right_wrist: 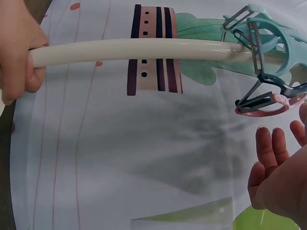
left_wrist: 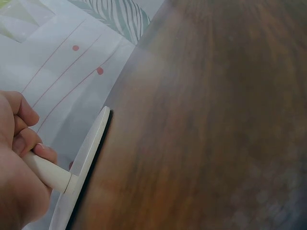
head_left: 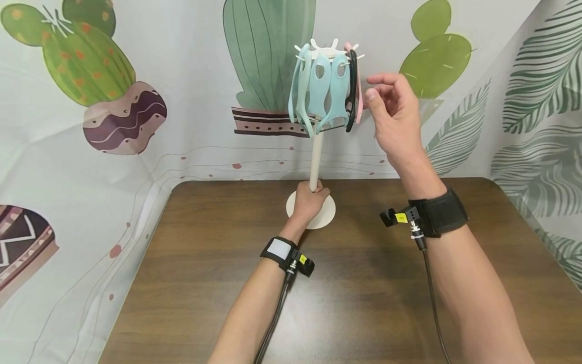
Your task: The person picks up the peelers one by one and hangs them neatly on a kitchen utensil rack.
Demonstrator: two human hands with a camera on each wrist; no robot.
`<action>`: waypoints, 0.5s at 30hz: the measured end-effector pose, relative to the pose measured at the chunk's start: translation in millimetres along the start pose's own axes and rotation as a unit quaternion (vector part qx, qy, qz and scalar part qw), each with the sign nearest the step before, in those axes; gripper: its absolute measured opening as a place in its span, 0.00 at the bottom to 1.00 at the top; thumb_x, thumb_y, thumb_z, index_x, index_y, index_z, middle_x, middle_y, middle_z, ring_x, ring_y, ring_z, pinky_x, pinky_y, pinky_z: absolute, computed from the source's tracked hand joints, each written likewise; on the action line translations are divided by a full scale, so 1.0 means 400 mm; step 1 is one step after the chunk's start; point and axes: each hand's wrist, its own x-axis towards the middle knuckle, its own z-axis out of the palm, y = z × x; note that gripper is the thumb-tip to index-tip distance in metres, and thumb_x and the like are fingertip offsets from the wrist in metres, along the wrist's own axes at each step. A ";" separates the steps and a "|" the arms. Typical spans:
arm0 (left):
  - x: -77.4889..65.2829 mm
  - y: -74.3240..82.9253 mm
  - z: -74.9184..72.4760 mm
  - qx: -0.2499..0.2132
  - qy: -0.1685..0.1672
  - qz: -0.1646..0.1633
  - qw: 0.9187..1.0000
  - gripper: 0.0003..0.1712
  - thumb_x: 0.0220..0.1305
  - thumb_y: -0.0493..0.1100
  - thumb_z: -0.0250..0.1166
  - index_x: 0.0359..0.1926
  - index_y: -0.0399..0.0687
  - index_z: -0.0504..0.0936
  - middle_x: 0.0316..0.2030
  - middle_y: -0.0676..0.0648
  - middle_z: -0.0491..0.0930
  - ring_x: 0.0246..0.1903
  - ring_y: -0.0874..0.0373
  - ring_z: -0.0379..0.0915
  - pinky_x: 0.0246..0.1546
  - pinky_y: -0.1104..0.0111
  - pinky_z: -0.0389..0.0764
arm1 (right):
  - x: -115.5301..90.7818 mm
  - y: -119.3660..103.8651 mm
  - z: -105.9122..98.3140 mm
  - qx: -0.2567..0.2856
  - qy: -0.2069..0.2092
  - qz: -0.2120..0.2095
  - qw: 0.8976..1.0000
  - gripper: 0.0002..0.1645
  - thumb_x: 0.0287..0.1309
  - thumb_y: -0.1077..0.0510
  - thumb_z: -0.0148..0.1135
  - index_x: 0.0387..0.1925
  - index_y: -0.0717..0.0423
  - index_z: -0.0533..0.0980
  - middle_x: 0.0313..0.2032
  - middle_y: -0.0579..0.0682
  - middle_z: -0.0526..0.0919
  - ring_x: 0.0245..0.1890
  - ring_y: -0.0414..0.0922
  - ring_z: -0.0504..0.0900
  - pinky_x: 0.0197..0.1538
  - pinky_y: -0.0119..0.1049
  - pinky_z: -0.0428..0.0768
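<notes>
A cream stand has a white ring of pegs (head_left: 327, 51) on top, where several Y-shaped peelers hang with their blades down. Most are light blue, like the front peeler (head_left: 320, 91); at the right hang a black peeler (head_left: 352, 96) and, partly behind it, a pink peeler (head_left: 359, 101). My left hand (head_left: 309, 201) grips the pole (head_left: 316, 164) low down, just above the round base (head_left: 325, 220). To the right of the pink peeler, my right hand (head_left: 395, 111) is raised with loosely bent fingers and holds nothing. In the right wrist view its fingertips (right_wrist: 263, 135) are close to the pink peeler.
The stand is on a brown wooden table (head_left: 354, 283), near its back edge. Behind it hangs a white cloth (head_left: 195, 101) printed with cacti and leaves. Black cables (head_left: 432, 283) run from both wrist straps toward me.
</notes>
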 end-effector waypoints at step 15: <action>0.000 0.000 0.003 0.002 0.006 -0.004 1.000 0.25 0.63 0.34 0.63 0.15 0.55 0.61 0.13 0.61 0.51 0.17 0.60 0.51 0.16 0.68 0.54 | -0.090 0.029 -0.039 -0.111 -0.024 -0.014 0.993 0.15 0.74 0.67 0.58 0.55 0.75 0.75 0.36 0.44 0.79 0.37 0.41 0.79 0.44 0.33 0.71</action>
